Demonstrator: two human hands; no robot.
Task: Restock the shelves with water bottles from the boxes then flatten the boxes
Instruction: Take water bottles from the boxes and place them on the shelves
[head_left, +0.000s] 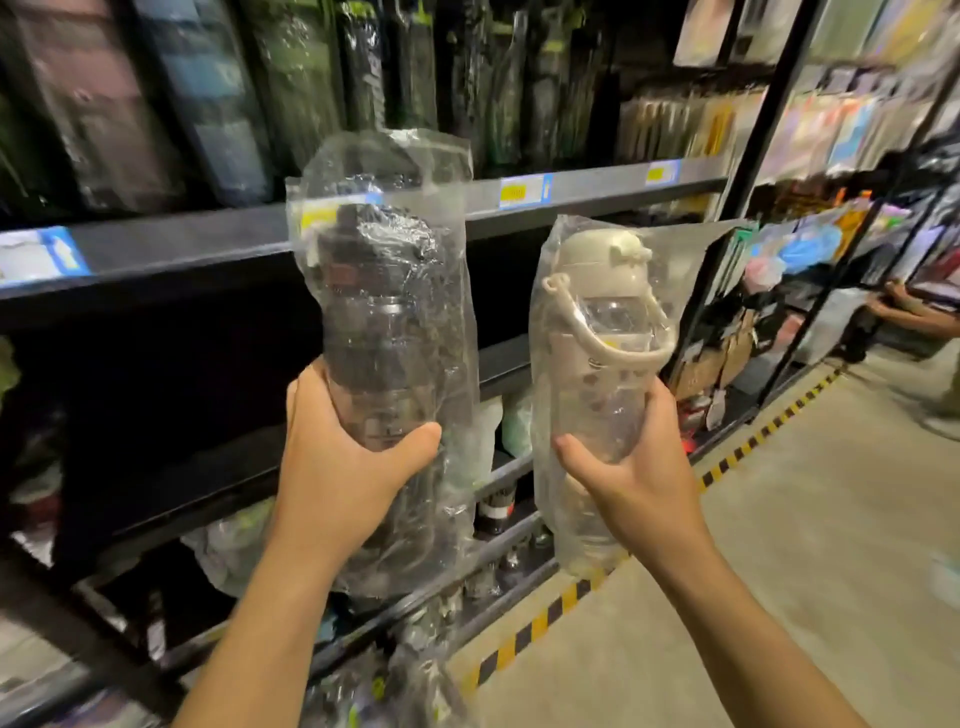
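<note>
Plastic bags wrap both bottles that we hold up in front of the shelf (182, 249). Our left hand (340, 462) curls round the lower body of the dark bottle (376, 332), thumb across its front. Our right hand (628, 483) grips the cream bottle (587, 364) the same way, just beside it. Both bottles are upright and off the shelf, not yet placed. The dark opening behind them looks largely unfilled, and a few bagged bottles (234, 545) lie on the level below. We judge restocking under way with much left. No boxes show, so flattening seems yet to come.
</note>
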